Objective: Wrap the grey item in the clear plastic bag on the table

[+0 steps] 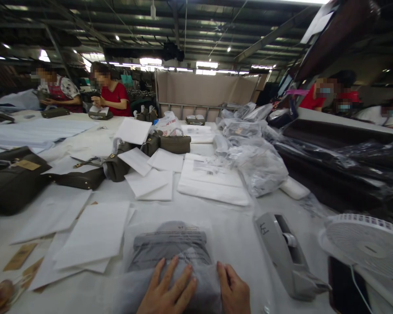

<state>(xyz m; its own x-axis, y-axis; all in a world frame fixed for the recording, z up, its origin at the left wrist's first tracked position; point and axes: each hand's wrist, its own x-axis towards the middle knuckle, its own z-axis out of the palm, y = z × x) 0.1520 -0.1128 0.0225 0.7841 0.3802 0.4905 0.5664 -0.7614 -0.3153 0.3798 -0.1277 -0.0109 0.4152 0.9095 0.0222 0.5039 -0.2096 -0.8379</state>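
A dark handbag lies inside a frosted plastic bag with printed text, on the table in front of me. My left hand rests flat on the bag's near part, fingers spread. At the right edge of the same plastic bag, my right hand has its thumb and curled fingers closed on the plastic. To the left are white foam sheets and brown paper tags. A grey tape dispenser stands to the right.
Olive handbags sit on the left and far table. Flat white bags lie ahead, beside clear-wrapped bags. A white fan and a phone are at right. Co-workers, one in a red shirt, work farther back.
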